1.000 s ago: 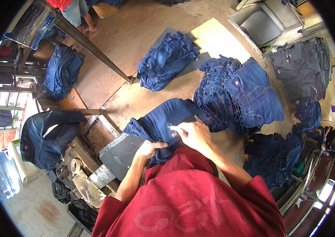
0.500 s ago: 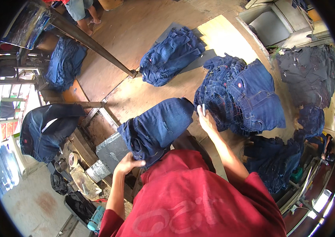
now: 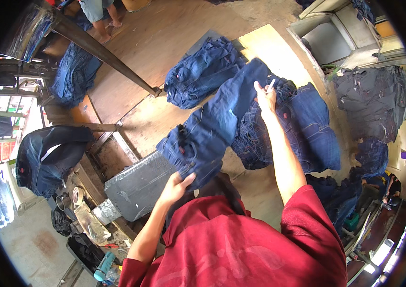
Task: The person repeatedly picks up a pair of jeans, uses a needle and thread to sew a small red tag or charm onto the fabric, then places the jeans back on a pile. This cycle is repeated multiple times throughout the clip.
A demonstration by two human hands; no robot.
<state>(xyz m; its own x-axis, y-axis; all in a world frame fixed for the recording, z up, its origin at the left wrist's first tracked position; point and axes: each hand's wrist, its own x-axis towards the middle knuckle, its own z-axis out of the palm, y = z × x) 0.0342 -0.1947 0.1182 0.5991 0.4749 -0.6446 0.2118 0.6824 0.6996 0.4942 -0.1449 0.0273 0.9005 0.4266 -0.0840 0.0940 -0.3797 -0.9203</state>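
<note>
A pair of blue jeans [image 3: 212, 117] is stretched out in front of me, hanging slantwise between my two hands. At the waist end, my left hand [image 3: 176, 187] is closed on the fabric with its thumb on top. My right hand [image 3: 266, 99], further away and to the right, is closed at the edge of the leg end. Out of its fingers sticks a slim pale tool [image 3: 271, 85], too small to name. Just beyond and under that hand lies a heap of jeans [image 3: 315, 129], partly covered by the held pair.
Another jeans stack [image 3: 203, 71] lies ahead on the floor. Left of me stand a dark padded bench [image 3: 138, 184] and jeans draped over a frame [image 3: 52, 155]. A metal post [image 3: 102, 50] slants across the left. Grey garments [image 3: 372, 100] are piled right. Another person's legs [image 3: 100, 19] show far left.
The jeans, folded over near my lap before, are now lengthened out away from me. My right hand has moved forward with the leg end, uncovering the bench. My left hand has shifted slightly right.
</note>
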